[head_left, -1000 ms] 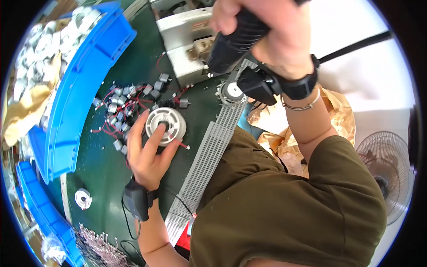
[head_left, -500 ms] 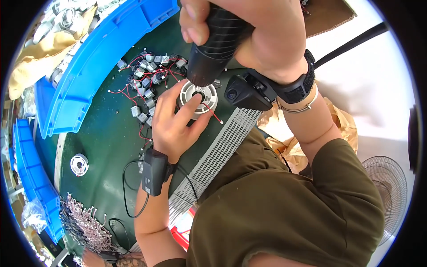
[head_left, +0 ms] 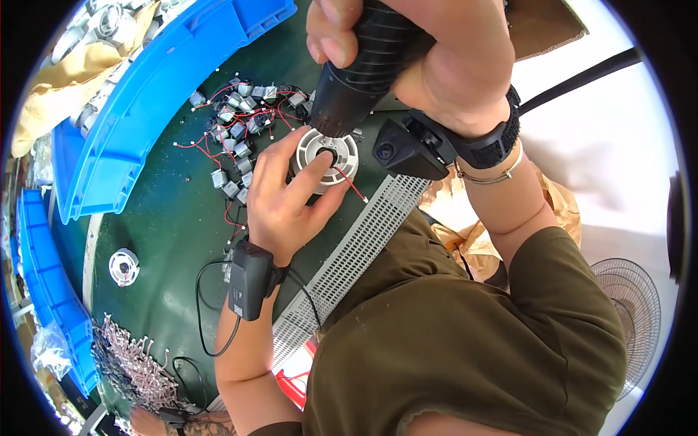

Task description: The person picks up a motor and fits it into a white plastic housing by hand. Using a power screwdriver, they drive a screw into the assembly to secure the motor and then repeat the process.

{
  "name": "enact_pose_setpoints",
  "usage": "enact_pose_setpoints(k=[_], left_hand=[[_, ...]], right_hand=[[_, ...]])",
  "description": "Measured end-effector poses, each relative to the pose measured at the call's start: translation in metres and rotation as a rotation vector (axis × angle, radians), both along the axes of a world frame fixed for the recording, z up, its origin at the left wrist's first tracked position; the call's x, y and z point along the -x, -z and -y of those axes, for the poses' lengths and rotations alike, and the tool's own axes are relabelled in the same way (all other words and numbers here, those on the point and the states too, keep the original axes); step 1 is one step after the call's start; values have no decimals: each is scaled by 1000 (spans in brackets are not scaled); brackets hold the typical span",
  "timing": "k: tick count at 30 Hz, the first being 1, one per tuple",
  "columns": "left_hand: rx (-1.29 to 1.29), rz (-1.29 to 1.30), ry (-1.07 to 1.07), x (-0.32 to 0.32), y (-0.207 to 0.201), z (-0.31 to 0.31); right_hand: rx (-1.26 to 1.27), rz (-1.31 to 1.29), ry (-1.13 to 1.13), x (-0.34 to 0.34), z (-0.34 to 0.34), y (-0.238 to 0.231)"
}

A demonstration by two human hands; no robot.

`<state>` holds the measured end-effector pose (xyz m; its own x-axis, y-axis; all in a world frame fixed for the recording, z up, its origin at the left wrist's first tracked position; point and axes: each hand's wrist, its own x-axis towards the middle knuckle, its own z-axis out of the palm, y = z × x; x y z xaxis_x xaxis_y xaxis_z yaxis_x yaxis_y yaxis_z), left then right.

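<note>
My left hand (head_left: 280, 200) is closed around a round white plastic housing (head_left: 350, 156) on the green table. One finger of it presses on the black centre, and a short red wire (head_left: 354, 187) hangs over the rim. My right hand (head_left: 454, 62) grips a black power screwdriver (head_left: 363, 69) from above. Its nose points down at the housing's far edge, close over small metal parts there. Whether the bit touches them is hidden. Beyond my left hand lies a pile of small grey motors (head_left: 240, 134) with red and black wires.
Another white round part (head_left: 123, 267) lies to the left. A bundle of wires (head_left: 138, 363) sits at the lower left, with another person's tattooed forearm (head_left: 211, 424) beside it. Blue bins (head_left: 138, 123) line the far left side. A perforated metal strip (head_left: 363, 225) edges the table near me.
The screwdriver's nose has shifted slightly right and lifted a little, uncovering more of the housing's far edge. My left hand keeps its hold. The whole view has moved slightly.
</note>
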<state>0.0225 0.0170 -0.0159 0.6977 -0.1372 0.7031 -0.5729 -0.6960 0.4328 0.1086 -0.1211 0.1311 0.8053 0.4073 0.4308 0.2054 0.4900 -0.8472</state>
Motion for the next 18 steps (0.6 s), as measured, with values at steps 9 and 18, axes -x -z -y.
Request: enact_pose_setpoints(k=[9, 18], left_hand=[[15, -29, 9, 1, -1, 0], [14, -39, 23, 1, -2, -2]], right_hand=[[-68, -35, -117, -6, -1, 9], [-166, 276, -347, -26, 1, 17]])
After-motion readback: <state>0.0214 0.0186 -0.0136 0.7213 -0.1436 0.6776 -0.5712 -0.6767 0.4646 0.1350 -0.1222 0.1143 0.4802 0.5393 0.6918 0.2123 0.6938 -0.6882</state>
